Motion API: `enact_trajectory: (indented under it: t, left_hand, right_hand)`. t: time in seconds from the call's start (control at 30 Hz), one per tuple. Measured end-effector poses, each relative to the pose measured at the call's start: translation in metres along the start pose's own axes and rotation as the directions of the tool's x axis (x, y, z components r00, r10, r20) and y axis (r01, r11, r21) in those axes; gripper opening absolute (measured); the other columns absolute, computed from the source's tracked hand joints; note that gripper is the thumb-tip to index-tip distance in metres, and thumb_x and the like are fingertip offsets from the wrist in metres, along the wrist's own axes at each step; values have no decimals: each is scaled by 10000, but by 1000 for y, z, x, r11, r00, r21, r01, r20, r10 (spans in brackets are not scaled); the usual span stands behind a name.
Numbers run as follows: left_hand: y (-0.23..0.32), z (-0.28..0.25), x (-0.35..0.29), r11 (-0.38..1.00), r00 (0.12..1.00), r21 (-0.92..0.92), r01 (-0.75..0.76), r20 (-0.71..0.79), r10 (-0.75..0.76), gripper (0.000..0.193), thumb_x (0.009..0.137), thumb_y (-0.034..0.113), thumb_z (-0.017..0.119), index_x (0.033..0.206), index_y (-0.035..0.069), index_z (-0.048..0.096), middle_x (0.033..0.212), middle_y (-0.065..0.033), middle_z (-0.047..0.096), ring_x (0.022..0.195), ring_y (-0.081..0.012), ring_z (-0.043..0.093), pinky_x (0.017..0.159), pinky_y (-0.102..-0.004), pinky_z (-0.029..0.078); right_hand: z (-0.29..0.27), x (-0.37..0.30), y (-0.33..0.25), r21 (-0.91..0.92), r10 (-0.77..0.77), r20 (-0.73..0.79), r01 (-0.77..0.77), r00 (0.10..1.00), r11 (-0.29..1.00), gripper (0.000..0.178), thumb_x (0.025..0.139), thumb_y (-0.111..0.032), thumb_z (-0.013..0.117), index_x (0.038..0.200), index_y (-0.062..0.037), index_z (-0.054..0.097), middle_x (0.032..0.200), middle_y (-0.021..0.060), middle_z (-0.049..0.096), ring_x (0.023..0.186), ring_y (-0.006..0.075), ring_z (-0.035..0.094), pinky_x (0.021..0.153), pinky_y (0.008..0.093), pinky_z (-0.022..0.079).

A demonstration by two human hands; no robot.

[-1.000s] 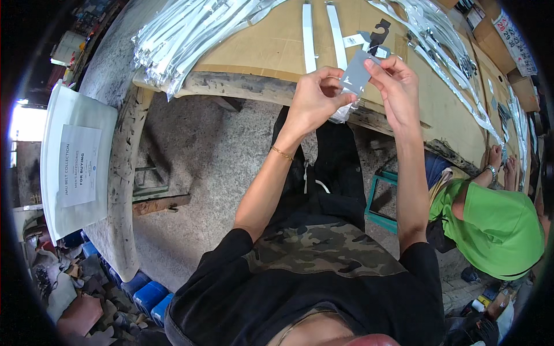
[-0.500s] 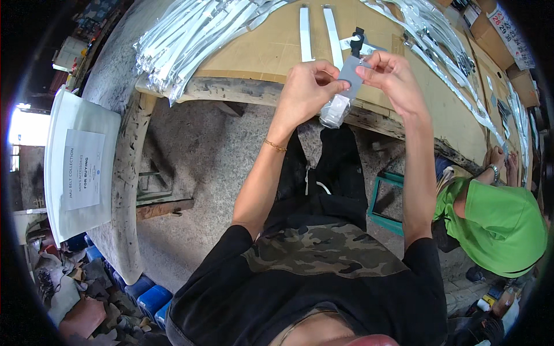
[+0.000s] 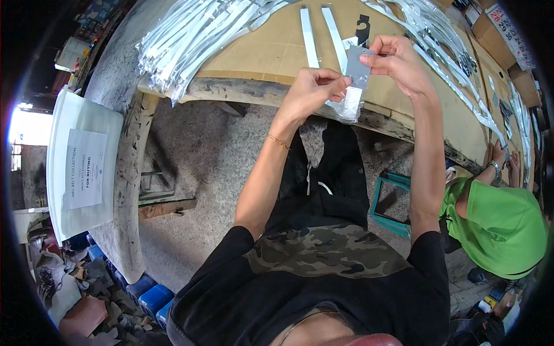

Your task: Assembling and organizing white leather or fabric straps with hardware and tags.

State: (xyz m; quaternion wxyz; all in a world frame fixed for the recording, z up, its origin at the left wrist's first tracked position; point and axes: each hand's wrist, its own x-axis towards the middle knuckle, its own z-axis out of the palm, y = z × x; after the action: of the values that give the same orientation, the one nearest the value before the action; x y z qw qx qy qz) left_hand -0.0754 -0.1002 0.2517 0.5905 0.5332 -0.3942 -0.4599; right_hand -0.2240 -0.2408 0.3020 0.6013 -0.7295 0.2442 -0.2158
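My right hand [image 3: 401, 64] pinches a grey card tag [image 3: 360, 64] between thumb and fingers, above the table's near edge. My left hand [image 3: 314, 92] is closed at the tag's lower left corner, its fingertips pinching the clear plastic sleeve [image 3: 350, 112] there. A white piece shows through the sleeve, which hangs below the tag. Just beyond the tag lies a black hook hanger [image 3: 363, 30]. Two narrow white strips [image 3: 310, 37] lie on the cardboard beyond my left hand; the lower end of one is hidden by it.
Cardboard [image 3: 248, 57] covers the rough-edged table. A pile of plastic-wrapped white strips [image 3: 196, 40] lies left, more wrapped strips [image 3: 441, 52] right. A co-worker in a green head cover [image 3: 502, 225] works at the right. A white bin [image 3: 86, 167] stands left; a green frame [image 3: 389, 202] is below.
Both hands have shifted slightly right, and the tag has turned more upright. My left thumb has slid off the tag's face to its lower edge. The black hook now shows more fully.
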Motion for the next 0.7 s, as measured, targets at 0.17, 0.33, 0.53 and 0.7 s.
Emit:
enact_trajectory:
  t: [0.17, 0.33, 0.53, 0.7]
  left_hand:
    - [10, 6, -2, 966, 993, 244, -81, -68, 100, 226, 863, 185, 695, 823, -36, 677, 700, -44, 639, 660, -86, 577, 596, -214, 448]
    - [16, 6, 11, 965, 977, 216, -146, -123, 176, 247, 870, 208, 690, 871, -37, 658, 712, -26, 633, 652, -74, 545, 601, -227, 439]
    - [7, 3, 13, 975, 989, 184, -123, -64, 137, 191, 851, 146, 700, 895, -36, 661, 775, -36, 651, 695, -79, 553, 648, -225, 441]
    - [6, 10, 14, 993, 987, 6, -117, -108, 117, 153, 844, 106, 696, 904, -31, 664, 805, -51, 664, 719, -80, 569, 652, -228, 447]
  right_hand:
    - [-7, 5, -5, -97, 18, 66, -11, 998, 995, 162, 801, -108, 726, 765, -45, 580, 785, 31, 620, 747, 109, 610, 709, 272, 534]
    - [0, 9, -10, -18, -10, 40, 11, 999, 1000, 159, 817, -101, 708, 742, -65, 573, 784, -2, 631, 749, 78, 597, 766, 265, 521]
    - [10, 6, 11, 51, -86, -56, 89, 995, 995, 132, 814, -109, 720, 860, -20, 635, 829, 54, 651, 789, 124, 634, 766, 284, 541]
    - [22, -3, 11, -61, -226, -252, 218, 941, 974, 166, 825, -132, 715, 932, -15, 664, 934, 61, 659, 839, 132, 639, 751, 281, 516]
